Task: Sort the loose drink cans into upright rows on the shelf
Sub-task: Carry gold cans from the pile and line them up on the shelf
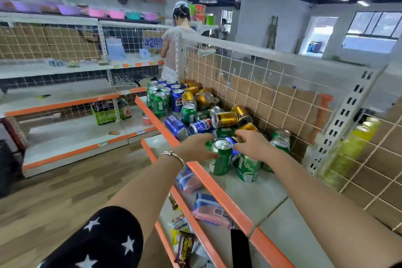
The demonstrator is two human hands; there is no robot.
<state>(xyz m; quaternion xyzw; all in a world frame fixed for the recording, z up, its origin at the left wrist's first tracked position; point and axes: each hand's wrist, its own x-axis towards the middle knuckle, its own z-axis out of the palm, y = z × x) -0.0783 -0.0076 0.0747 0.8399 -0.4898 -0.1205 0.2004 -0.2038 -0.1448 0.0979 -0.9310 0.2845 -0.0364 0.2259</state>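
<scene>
A white shelf with an orange front edge [219,193] holds a heap of loose cans. Gold cans [224,119] and blue cans [176,126] lie on their sides in the middle. At the far end stand upright rows of green cans [159,103] and blue cans [177,99]. My left hand [194,147] curls round the left side of a tilted green can [220,160] at the near end of the heap. My right hand [253,144] reaches in beside it, its fingers curled over a blue can [232,141]. More green cans [248,168] sit under my right hand.
A wire-mesh back with brown board [267,91] runs along the shelf's right side, with yellow bottles [352,148] behind it. The lower shelf holds snack packs [208,210]. Another person [176,45] stands at the shelf's far end. Wooden floor [65,187] lies to the left.
</scene>
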